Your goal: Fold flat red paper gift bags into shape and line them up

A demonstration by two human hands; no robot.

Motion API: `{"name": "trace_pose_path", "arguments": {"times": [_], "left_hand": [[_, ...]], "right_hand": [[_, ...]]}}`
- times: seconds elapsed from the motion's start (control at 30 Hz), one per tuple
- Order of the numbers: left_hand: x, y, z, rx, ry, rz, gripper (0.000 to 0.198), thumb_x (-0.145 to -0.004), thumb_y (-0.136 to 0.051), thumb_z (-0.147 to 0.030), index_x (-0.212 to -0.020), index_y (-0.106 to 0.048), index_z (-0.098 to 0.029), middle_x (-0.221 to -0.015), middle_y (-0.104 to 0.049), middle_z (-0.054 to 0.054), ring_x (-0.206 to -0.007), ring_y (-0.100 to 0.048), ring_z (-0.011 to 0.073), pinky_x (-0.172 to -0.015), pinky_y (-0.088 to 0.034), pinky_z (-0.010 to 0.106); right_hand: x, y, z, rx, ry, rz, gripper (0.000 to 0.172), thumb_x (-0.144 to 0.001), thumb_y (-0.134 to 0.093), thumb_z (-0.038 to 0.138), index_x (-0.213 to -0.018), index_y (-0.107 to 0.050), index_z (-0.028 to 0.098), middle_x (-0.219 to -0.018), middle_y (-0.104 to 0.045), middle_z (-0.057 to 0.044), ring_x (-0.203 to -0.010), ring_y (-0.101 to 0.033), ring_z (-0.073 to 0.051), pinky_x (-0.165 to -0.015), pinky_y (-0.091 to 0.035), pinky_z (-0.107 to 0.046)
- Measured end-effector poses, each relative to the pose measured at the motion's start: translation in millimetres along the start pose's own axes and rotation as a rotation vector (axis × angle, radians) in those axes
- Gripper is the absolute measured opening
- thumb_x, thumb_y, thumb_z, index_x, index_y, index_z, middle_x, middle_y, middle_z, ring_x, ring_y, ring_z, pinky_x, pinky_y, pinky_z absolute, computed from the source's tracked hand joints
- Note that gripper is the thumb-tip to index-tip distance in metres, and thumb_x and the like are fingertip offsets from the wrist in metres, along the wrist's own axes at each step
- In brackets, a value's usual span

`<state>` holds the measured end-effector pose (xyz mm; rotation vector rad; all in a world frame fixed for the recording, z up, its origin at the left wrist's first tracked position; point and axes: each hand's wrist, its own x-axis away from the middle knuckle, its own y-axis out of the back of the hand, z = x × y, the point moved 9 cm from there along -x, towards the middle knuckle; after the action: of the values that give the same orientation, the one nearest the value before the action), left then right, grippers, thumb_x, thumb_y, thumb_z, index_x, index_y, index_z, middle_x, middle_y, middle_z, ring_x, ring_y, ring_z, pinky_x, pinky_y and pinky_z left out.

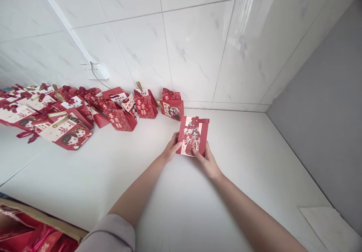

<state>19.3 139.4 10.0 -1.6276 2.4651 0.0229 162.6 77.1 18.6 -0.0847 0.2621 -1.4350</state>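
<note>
A flat red gift bag (193,135) with a cartoon couple printed on its front lies on the white floor (243,157) near the wall. My left hand (171,149) grips its left edge with fingers curled. On the other side, my right hand (207,160) pinches its lower right corner. Both arms reach forward from the bottom of the view.
A row of several assembled red and white gift bags (70,112) runs along the tiled wall (195,48) to the left, the nearest (171,108) just behind the held one. A wall socket with a cable (94,71) sits above them. A grey wall (325,105) stands on the right. A box of red material (25,229) is at bottom left.
</note>
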Motion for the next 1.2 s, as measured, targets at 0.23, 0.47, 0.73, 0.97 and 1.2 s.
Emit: {"name": "trace_pose_path", "arguments": {"times": [0.23,0.47,0.73,0.97,1.2], "left_hand": [[1.8,8.7,6.5,0.123,0.096,-0.069,0.042,-0.090,-0.061,-0.054,-0.119,-0.057,-0.024,-0.130,-0.065,0.008,-0.116,-0.065,0.0281,-0.097,-0.052,0.042],[3.2,11.3,8.7,0.112,0.123,-0.117,0.045,-0.088,-0.061,-0.054,-0.122,-0.058,-0.024,-0.124,-0.069,0.007,-0.109,-0.068,0.0284,-0.091,-0.054,0.041],[2.0,10.3,4.5,0.115,0.101,-0.115,0.049,-0.089,-0.062,-0.052,-0.129,-0.057,-0.024,-0.126,-0.068,0.008,-0.110,-0.068,0.0290,-0.090,-0.055,0.040],[0.7,6.5,1.9,0.095,0.062,-0.085,0.055,-0.086,-0.065,-0.054,-0.131,-0.060,-0.022,-0.130,-0.066,0.011,-0.121,-0.064,0.0335,-0.103,-0.051,0.048],[5.4,6.4,12.9,0.002,0.013,-0.032,0.061,-0.083,-0.064,-0.060,-0.125,-0.064,-0.017,-0.125,-0.070,0.013,-0.118,-0.065,0.0353,-0.101,-0.052,0.047]], "right_hand": [[-3.7,5.8,-5.7,-0.086,-0.029,-0.028,0.079,-0.090,-0.066,0.051,-0.155,-0.023,0.040,-0.163,-0.037,-0.003,-0.145,-0.043,-0.026,-0.118,-0.040,-0.049],[-10.5,15.3,-19.7,-0.166,-0.091,-0.007,0.061,-0.087,-0.068,0.053,-0.142,-0.046,0.037,-0.153,-0.051,-0.004,-0.139,-0.050,-0.029,-0.112,-0.047,-0.051],[-13.7,17.5,-24.7,-0.245,-0.158,0.013,0.060,-0.084,-0.073,0.049,-0.138,-0.050,0.037,-0.147,-0.057,-0.004,-0.136,-0.053,-0.029,-0.110,-0.048,-0.052],[-14.5,15.1,-21.3,-0.251,-0.113,0.018,0.057,-0.088,-0.067,0.054,-0.139,-0.051,0.034,-0.152,-0.053,-0.002,-0.139,-0.051,-0.028,-0.116,-0.044,-0.048],[-5.8,18.4,-20.6,-0.198,-0.072,-0.069,0.048,-0.093,-0.057,0.060,-0.130,-0.051,0.030,-0.142,-0.060,-0.005,-0.128,-0.060,-0.026,-0.103,-0.053,-0.041]]}}
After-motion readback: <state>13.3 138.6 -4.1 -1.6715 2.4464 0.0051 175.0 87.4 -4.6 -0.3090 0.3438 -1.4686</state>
